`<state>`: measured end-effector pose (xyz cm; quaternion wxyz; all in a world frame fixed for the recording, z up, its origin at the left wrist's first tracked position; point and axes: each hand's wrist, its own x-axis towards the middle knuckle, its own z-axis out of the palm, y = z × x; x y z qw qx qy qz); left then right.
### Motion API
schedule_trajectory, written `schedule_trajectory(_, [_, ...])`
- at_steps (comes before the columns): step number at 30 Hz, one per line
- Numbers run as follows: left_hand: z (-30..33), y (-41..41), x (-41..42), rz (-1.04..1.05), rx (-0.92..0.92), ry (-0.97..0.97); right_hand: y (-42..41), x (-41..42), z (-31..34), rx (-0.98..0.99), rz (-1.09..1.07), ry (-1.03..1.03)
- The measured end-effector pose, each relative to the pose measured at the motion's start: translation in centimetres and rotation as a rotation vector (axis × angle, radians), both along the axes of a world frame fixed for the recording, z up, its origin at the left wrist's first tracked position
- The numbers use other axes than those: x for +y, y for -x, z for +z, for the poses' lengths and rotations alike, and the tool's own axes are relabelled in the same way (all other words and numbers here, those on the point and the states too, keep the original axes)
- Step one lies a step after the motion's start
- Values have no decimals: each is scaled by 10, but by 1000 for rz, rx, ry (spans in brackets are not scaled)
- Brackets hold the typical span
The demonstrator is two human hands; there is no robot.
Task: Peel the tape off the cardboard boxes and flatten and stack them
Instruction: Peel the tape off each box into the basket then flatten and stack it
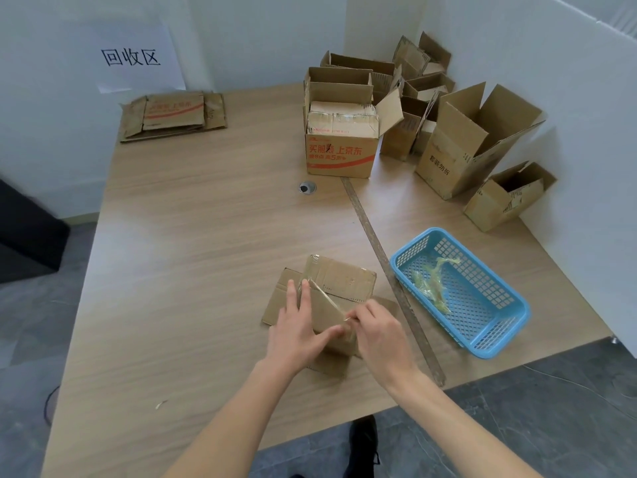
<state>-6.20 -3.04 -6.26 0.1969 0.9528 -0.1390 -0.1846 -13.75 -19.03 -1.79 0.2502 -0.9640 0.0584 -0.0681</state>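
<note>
your left hand (299, 331) lay spread, fingers straight, pressing the small cardboard box (336, 298) near the table's (193, 236) front edge. your right hand (381, 334) pinched a clear tape strip (325, 294) lifted off its top, beside the blue basket (482, 346).

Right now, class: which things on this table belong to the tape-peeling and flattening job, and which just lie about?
Job: box being peeled, tape strip, flattened stack, open boxes, basket of tape.
Lying about: metal ruler, wall sign.
</note>
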Motion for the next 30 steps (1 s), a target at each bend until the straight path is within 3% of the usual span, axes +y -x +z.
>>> schedule_trajectory(6, [2,0,-8,62,24,-5,-24,-5,25,193,35,-229])
schedule_trajectory(10, [3,1,-15,96,27,-23,-36,-35,23,144,-181,-494])
schedule_trajectory(12, [3,1,-15,72,15,-42,-32,-50,15,149,-114,-533])
schedule_trajectory(16, [-1,1,-11,50,3,-40,-16,-64,-2,236,291,-234])
schedule_trajectory(23, [-4,-9,-3,-71,32,28,-34,-69,8,61,604,191])
schedule_trajectory(27, [-4,-14,-3,-103,50,63,-48,-57,16,-34,803,310])
schedule_trajectory(30, [-6,-15,0,-88,51,97,-54,-50,13,-76,867,290])
